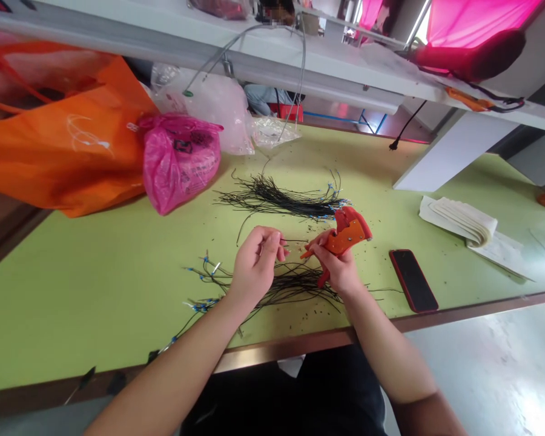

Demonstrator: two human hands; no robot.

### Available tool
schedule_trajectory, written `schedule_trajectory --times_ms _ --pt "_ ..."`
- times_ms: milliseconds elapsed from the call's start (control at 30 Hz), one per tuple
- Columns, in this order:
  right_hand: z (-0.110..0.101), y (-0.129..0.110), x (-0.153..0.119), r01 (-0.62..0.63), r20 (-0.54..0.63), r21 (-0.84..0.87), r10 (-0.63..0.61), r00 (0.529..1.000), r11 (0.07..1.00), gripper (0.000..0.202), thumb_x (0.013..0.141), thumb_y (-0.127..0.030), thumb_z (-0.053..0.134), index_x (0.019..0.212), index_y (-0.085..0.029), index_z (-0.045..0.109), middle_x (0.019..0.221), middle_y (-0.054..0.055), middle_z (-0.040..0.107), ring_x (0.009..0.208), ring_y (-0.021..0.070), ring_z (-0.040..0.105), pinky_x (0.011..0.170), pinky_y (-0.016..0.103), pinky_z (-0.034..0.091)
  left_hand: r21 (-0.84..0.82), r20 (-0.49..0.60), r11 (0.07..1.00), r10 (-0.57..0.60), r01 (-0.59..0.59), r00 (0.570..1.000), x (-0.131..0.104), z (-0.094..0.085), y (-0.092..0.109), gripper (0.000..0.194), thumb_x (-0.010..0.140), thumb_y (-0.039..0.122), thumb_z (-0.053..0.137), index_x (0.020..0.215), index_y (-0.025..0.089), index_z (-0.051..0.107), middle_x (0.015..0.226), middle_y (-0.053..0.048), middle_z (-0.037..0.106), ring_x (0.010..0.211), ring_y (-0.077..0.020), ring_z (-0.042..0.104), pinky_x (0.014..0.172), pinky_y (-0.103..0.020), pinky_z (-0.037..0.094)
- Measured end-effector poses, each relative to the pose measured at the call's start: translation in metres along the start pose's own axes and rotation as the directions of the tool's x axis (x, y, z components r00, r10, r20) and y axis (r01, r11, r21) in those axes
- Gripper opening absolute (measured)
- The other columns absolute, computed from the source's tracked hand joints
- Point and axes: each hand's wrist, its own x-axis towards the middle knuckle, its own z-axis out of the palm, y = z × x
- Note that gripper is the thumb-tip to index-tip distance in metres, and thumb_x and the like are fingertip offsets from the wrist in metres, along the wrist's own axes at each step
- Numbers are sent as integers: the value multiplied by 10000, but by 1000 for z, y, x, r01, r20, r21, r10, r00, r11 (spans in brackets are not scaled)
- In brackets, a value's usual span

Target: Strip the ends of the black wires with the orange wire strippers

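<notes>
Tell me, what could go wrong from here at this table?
The red-and-orange tool in the right hand might pinch the left hand, which holds a thin wire close by. The near bunch of wires lies loose beneath both hands and could tangle. The phone lies by the table edge, so the right arm might knock it off.

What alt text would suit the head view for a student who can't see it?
A person's left hand pinches a black wire, and the right hand holds a red-and-orange tool, over a green table. One wire bundle lies beyond the hands, another beneath them; a phone is at right, bags at left.
</notes>
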Motion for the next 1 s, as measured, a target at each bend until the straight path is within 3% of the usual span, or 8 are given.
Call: schedule_trajectory --times_ms 133,267,500,667,1000 --pt "2 -3 -4 -70 93 8 69 993 998 225 884 -401 754 918 -207 645 823 17 653 790 179 624 787 343 549 58 1 992 110 -110 994 -2 0 1 274 1024 422 551 906 181 605 780 -1 615 633 -114 619 659 -266 572" --pt "3 -4 -7 -206 187 77 188 964 976 310 871 -478 755 931 -193 650 808 37 681 741 189 641 708 338 568 277 79 929 234 -247 969 -6 0 3 206 1049 318 492 917 188 583 782 -4 608 660 -122 636 641 -254 546" --pt "2 -3 -6 -285 266 130 243 933 950 316 898 -489 718 917 -177 670 779 40 679 707 192 653 664 330 578 471 208 732 450 -492 869 -10 0 4 160 1014 138 483 878 203 535 860 -16 639 744 -124 641 707 -252 536" --pt "0 -2 -6 -305 323 128 251 912 944 309 904 -478 717 948 -179 656 789 38 682 724 193 656 688 332 576 511 196 666 526 -544 828 -10 0 7 140 991 101 491 908 204 535 861 -17 643 754 -127 642 693 -245 531" --pt "2 -6 -6 -337 351 52 298 888 940 376 883 -547 715 922 -177 657 786 53 691 750 216 672 738 372 589 519 254 642 515 -564 819 -11 1 7 121 996 97 493 961 208 526 893 -16 642 754 -119 648 692 -228 535"
